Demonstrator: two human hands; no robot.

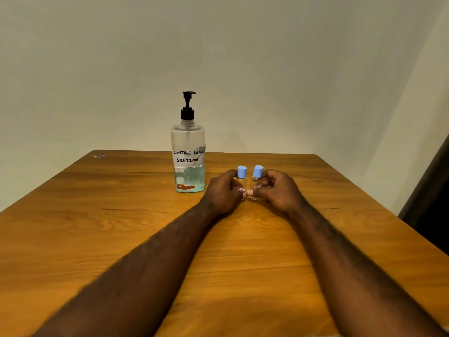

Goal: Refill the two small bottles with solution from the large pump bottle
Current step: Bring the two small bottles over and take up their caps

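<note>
My left hand (224, 190) is curled round one clear, blue-capped mini bottle (241, 182); right hand (277, 188) pinching the second mini bottle (257, 171) right beside it; clear pump bottle (188, 142), black pump, paper label, sits at their 10 o'clock on the woodgrain table (97, 215).

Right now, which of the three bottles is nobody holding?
The large pump bottle, standing free. The left hand grips the left small bottle, the right hand the right small bottle.

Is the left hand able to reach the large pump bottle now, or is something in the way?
Probably yes, once freed: the left hand grips a small bottle, but nothing stands between it and the pump bottle, close by on its left.
</note>
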